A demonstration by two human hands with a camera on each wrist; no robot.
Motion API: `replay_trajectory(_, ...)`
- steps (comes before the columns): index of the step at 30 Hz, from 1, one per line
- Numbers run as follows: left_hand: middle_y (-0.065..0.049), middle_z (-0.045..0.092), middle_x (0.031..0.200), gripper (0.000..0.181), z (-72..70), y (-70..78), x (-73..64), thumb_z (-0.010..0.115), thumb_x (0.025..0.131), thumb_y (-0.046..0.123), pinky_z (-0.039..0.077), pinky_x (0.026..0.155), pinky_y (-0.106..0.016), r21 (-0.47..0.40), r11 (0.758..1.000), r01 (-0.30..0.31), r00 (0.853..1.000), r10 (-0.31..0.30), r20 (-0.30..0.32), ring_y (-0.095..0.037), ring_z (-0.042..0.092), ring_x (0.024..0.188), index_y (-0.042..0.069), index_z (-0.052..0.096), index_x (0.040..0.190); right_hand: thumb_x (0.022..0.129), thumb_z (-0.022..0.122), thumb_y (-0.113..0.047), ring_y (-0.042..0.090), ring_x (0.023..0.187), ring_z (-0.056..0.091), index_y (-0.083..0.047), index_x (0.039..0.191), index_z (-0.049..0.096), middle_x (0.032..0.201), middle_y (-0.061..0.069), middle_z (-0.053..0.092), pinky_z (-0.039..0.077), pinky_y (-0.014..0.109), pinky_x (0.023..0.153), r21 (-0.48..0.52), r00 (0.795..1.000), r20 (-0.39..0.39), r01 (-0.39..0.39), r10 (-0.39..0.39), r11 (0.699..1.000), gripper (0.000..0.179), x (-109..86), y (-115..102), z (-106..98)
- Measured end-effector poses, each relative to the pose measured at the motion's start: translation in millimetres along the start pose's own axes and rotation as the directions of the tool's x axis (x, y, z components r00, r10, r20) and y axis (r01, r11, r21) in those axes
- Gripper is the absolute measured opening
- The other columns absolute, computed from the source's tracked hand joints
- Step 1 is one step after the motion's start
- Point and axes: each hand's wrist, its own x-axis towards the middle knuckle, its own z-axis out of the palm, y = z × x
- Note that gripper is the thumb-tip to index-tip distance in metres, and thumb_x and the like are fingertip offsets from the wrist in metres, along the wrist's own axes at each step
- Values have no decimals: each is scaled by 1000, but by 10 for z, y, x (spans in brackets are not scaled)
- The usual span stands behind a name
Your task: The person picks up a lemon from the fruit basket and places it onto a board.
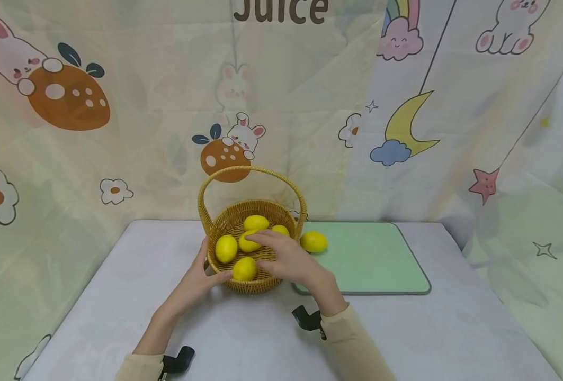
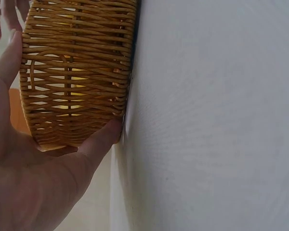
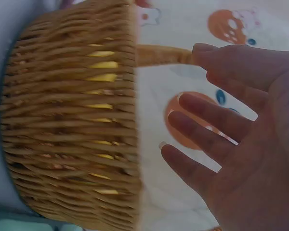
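Note:
A round wicker basket with a tall handle stands on the white table, and several yellow lemons lie inside it. My left hand holds the basket's left side. In the left wrist view the left hand spans the woven wall, with one digit at the rim and another low near the base. Over the basket's right part is my right hand, fingers spread and holding nothing. The right wrist view shows the right hand above the rim, its fingers apart and loosely bent. It hides part of the lemons.
A green cutting board lies to the right of the basket. One more lemon rests on its left end, close by the basket wall. Behind the table hangs a printed cloth with cartoon figures.

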Motion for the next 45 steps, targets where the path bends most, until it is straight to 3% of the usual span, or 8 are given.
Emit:
replay_trajectory(8,3,-12,168,111,-20,-5,-36,72,88,48,11,112,-77,13,1000,19,1000,-19,2,-37,-2,156,45,-18,153,94,66,-20,18,138,49,-28,145,52,150,-3,50,46,41,110,-32,990,143,-8,12,999,54,116,14,331)
replay_trajectory(14,3,-12,168,112,-32,2,-65,71,88,50,11,113,-77,15,999,37,999,-37,1,-37,-2,156,43,-19,153,96,64,-16,18,136,51,-28,140,58,148,0,53,47,40,109,-16,979,205,15,-11,1000,47,175,21,432)
replay_trajectory(24,5,-11,168,110,-18,-5,-30,73,87,49,12,112,-78,-7,1000,2,1000,-2,-9,-38,1,155,46,-15,154,95,66,-16,14,129,55,-31,133,65,139,-6,60,50,38,105,-40,969,235,-74,81,996,41,241,83,458)
replay_trajectory(36,6,-10,168,111,29,-13,-28,73,86,49,9,113,-77,-13,1000,4,1000,-4,-16,-34,-1,156,46,-14,154,91,71,-20,6,97,58,-30,122,66,115,-15,66,51,28,91,-11,961,246,-130,128,991,33,283,196,459)
replay_trajectory(43,8,-9,167,109,9,12,-39,73,87,48,10,114,-76,-20,1000,-6,1000,6,-16,-34,0,156,48,-13,153,88,66,-1,8,110,56,-23,133,64,128,-8,64,49,31,101,5,959,274,-77,73,997,50,291,161,436)
replay_trajectory(45,8,-9,168,110,8,17,-47,73,87,48,10,114,-75,-19,1000,-7,1000,6,-17,-33,0,156,46,-13,154,88,64,1,9,107,56,-23,134,63,129,-8,64,50,30,99,15,955,285,-87,79,996,52,287,156,441)
